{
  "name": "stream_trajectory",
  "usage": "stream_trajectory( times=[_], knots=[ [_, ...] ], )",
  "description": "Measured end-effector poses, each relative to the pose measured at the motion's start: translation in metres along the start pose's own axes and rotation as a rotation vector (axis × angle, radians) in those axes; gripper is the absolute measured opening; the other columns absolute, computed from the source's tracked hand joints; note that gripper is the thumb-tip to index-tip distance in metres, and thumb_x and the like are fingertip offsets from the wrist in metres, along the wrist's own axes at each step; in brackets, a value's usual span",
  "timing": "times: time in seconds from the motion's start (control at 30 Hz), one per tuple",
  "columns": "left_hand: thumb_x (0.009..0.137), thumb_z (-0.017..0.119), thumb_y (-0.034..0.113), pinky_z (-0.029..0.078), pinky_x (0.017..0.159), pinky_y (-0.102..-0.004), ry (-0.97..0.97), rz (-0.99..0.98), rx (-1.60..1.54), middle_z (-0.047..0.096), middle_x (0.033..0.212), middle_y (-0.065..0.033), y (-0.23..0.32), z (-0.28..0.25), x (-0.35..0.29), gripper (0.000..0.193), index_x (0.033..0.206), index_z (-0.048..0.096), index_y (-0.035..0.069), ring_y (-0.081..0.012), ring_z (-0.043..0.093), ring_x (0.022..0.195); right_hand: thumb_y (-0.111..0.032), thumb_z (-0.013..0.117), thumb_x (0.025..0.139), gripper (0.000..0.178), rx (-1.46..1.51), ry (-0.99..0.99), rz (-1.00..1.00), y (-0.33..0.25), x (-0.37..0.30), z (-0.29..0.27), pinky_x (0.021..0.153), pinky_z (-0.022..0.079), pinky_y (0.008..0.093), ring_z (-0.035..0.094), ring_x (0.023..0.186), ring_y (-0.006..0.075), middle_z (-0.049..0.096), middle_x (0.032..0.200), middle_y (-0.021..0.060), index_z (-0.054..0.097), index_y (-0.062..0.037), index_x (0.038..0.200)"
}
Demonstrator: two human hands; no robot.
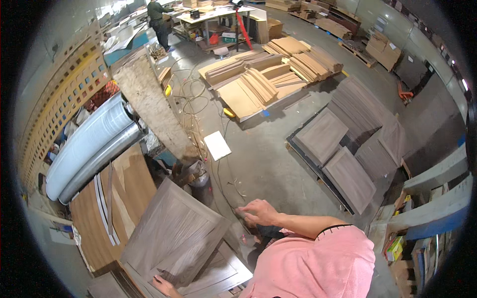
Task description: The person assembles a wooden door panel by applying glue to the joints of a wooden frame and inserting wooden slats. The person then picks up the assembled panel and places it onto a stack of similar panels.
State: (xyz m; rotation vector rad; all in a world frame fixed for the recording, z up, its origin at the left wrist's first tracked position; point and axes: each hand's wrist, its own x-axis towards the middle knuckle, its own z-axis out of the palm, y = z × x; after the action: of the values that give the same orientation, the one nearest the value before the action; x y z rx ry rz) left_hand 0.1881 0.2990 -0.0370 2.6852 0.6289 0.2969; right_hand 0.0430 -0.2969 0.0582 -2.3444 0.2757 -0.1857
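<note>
A grey wood-grain panel (175, 231), looking like a cabinet door, lies tilted in front of me at the lower left. At its near edge is my left hand (168, 288), closed on the panel's rim; a small dark spot by the fingertips is too small to make out. Beneath it, a second grey framed panel (221, 270) partly shows, catching the light. My right hand (260, 212) is held out above the floor, right of the panel and apart from it. Its fingers are loosely bent and spread, with nothing visible in them.
Left of the panels lie brown wooden sheets (134, 176) and plastic-wrapped rolls (89, 146). A pillar (154, 107) stands beyond. Cables (191, 89) and a white sheet (217, 145) lie on the floor. Stacked grey panels (348, 179) and tan boards (243, 97) sit farther off; a person (158, 22) stands at the back.
</note>
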Motion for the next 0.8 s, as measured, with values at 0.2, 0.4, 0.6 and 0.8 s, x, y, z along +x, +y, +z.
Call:
stream_trajectory(
  times=[0.2,0.4,0.6,0.8],
  knots=[
    [0.097,0.065,0.035,0.053,0.082,-0.0500,-0.002,0.163,0.070,0.069,0.113,-0.0235,0.104,-0.043,-0.112,0.040,0.116,0.068,0.000,-0.0383,0.067,0.096,-0.026,0.066,0.091,0.023,0.104,-0.049,0.007,0.007,-0.026,-0.012,0.088,0.053,0.0431,0.066,0.099,0.0320,0.072,0.100,0.0112,0.073,-0.0124,0.109],
    [0.095,0.066,0.043,0.051,0.092,-0.0546,0.471,0.499,0.306,0.069,0.116,-0.0219,0.095,0.021,-0.222,0.048,0.124,0.066,0.004,-0.0418,0.066,0.101,-0.027,0.065,0.093,0.024,0.219,-0.127,-0.070,0.015,0.013,-0.026,0.089,0.052,0.0437,0.065,0.102,0.0319,0.072,0.105,0.0104,0.073,-0.0120,0.110],
    [0.097,0.058,0.051,0.036,0.109,-0.0577,-0.066,0.170,-0.062,0.048,0.147,-0.0243,0.121,0.062,-0.313,0.055,0.133,0.060,0.009,-0.0414,0.047,0.134,-0.023,0.066,0.093,0.021,0.305,-0.041,-0.138,0.038,0.064,-0.061,0.089,0.052,0.0426,0.066,0.100,0.0322,0.071,0.103,0.0107,0.072,-0.0115,0.108],
    [0.100,0.055,0.037,0.033,0.112,-0.0542,-0.220,0.261,-0.151,0.046,0.145,-0.0292,0.241,0.042,-0.353,0.050,0.131,0.058,-0.003,-0.0459,0.041,0.135,-0.022,0.065,0.094,0.019,0.389,-0.037,-0.114,0.070,0.094,-0.083,0.087,0.053,0.0424,0.066,0.100,0.0320,0.071,0.103,0.0124,0.072,-0.0107,0.108]
  ],
)
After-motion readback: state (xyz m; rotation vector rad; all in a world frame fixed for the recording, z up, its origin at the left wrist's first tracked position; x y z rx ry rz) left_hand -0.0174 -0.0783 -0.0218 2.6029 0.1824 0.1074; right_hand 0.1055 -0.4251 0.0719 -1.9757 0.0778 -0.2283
